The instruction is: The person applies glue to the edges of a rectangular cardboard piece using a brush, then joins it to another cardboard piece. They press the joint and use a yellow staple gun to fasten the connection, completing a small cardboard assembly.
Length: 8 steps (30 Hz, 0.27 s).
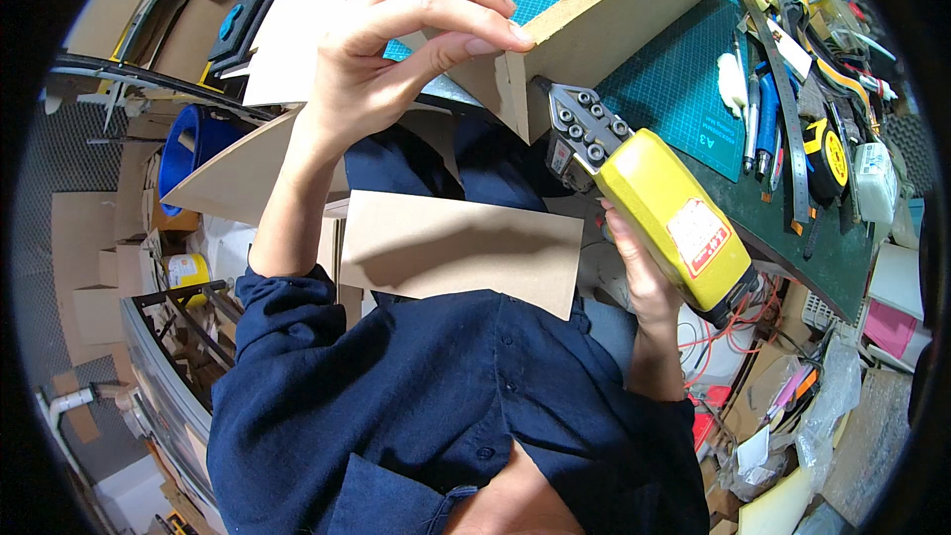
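My left hand (381, 54) is raised at the top centre, thumb and fingertips pinched on the upper corner of a thin tan fibreboard panel (614, 40) that stands on edge. A second, narrow board end (511, 89) meets it at that corner. From below, my right hand (649, 287) grips a yellow nail gun (674, 208); its handle is mostly hidden behind the body. The bolted metal nose of the tool points up and left, close beside the panel's near corner. Across my lap lies a plain rectangular board (461, 248) with a shadow on it.
A teal cutting mat (659, 74) covers part of the dark green bench top (822, 267). Along its right side crowd pens, a steel ruler (788, 109) and a yellow tape measure (825, 159). A blue bucket (193, 154) stands at left. Red cables (728, 332) hang at lower right.
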Tool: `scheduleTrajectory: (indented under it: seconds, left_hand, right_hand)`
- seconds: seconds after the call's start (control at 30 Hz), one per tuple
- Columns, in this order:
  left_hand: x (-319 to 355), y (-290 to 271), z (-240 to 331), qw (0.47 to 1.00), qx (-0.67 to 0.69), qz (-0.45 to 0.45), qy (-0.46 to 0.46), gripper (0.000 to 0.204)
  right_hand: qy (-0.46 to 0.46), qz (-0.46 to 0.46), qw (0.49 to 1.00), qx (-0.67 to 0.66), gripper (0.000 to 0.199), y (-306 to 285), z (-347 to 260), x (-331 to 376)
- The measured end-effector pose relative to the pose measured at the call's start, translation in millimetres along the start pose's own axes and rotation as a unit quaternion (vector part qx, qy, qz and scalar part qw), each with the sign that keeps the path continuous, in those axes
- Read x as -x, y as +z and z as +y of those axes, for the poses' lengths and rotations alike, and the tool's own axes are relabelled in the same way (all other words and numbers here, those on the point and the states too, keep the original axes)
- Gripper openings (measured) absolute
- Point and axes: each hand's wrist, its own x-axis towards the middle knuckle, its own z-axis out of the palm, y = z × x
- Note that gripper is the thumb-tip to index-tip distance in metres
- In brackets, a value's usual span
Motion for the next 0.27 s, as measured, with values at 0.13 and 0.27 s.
scheduleTrajectory:
  seconds: [0.13,0.27]
  left_hand:
    - [6.4,2.4,-1.7,1.000,0.000,0.023,-0.012,0.013]
    - [7.0,2.5,-1.6,1.000,-0.012,0.025,-0.007,0.014]
  right_hand:
    - [0.043,0.002,0.999,-0.019,0.044,0.2,-1.2,3.9]
    - [0.043,0.002,0.998,-0.036,0.047,1.1,0.3,5.3]
